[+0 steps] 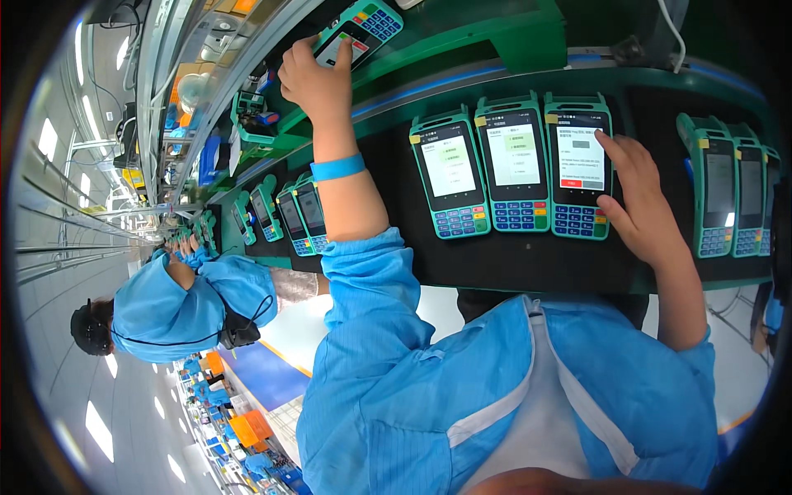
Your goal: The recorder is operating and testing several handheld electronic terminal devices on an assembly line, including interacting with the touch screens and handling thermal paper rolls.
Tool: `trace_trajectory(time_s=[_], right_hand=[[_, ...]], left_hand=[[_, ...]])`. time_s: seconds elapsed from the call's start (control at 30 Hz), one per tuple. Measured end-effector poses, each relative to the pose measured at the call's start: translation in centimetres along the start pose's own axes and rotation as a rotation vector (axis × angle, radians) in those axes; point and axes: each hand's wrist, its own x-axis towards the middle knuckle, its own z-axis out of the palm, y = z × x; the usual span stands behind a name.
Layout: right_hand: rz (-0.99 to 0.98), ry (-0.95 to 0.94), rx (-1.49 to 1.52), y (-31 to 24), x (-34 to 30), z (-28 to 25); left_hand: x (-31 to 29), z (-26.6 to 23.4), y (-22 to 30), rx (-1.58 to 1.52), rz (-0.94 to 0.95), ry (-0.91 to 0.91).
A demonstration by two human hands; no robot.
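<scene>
Three green-framed payment terminals with lit screens and blue keypads stand side by side before me: a left one [450, 169], a middle one [513, 157] and a right one [577, 148]. My right hand [639, 186] is at the right one, its index fingertip at the upper right of the screen and its thumb by the lower right edge, fingers apart. Farther off to the upper left, my left hand [318, 78] grips another payment terminal [375, 25], thumb on its screen and fingers at its left edge. Part of that terminal lies beyond the picture's top.
More terminals [714, 186] stand at the right on the black mat [371, 264], and others [301, 210] on the left. A green rail [532, 41] runs behind the row, near a white cable [672, 33]. A co-worker in blue [173, 313] is at the left.
</scene>
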Motion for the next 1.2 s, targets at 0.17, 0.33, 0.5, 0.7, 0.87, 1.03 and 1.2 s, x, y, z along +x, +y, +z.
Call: trace_trajectory(time_s=[0.17, 0.33, 0.5, 0.7, 0.87, 1.03, 1.2], right_hand=[[-0.025, 0.01, 0.016, 0.0, 0.0, -0.2], [-0.022, 0.013, 0.02, 0.3, -0.2, -0.1], [-0.065, -0.009, 0.014, -0.3, 0.3, -0.1], [-0.023, -0.005, 0.012, -0.5, 0.0, 0.0], [-0.055, -0.009, 0.024, -0.2, 0.1, -0.5], [-0.056, 0.009, 0.07, -0.2, 0.0, 0.1], [-0.06, 0.01, 0.044, -0.4, 0.1, -0.1]], left_hand=[[-0.3, -1.2, -1.8, -0.328, 0.033, -0.112], [-6.0, -7.7, 2.3, -0.366, -0.008, -0.089], [-13.7, -13.5, 3.3, -0.484, -0.112, -0.427], [-18.8, -16.1, 2.5, -0.418, -0.369, -0.611], [-19.5, -18.0, 4.5, -0.17, -0.252, -0.678], [-21.2, -19.3, 5.2, -0.106, -0.059, -0.915], [-21.5, -20.0, 5.7, -0.179, -0.121, -0.974]])
